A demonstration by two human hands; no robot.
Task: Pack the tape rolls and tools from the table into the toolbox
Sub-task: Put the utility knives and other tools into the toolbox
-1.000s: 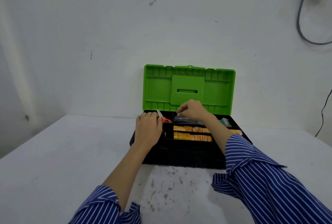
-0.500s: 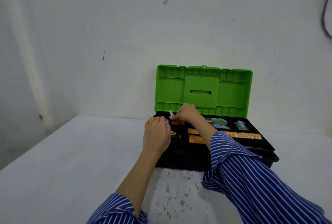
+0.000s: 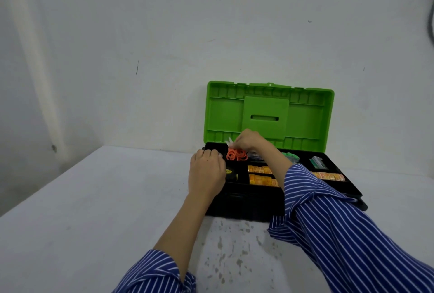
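Observation:
A black toolbox (image 3: 239, 208) with its green lid (image 3: 267, 114) raised stands on the white table against the wall. Its tray holds orange rings (image 3: 237, 154), rows of yellow tape rolls (image 3: 260, 176), a green item (image 3: 291, 156) and a small green-and-white box (image 3: 317, 163). My right hand (image 3: 249, 141) is over the tray's back left and pinches a small clear bag (image 3: 229, 142) above the orange rings. My left hand (image 3: 206, 170) rests with curled fingers on the toolbox's left front corner; what it grips is hidden.
The white table (image 3: 105, 210) spreads to the left and front of the toolbox, with dark specks near its front. A white wall rises directly behind the box. A dark cable (image 3: 431, 22) hangs at the far right edge.
The view has swung left, so the toolbox sits further right. My right hand moved from the tray's middle to its back left, over the orange rings. My left hand stayed at the left corner.

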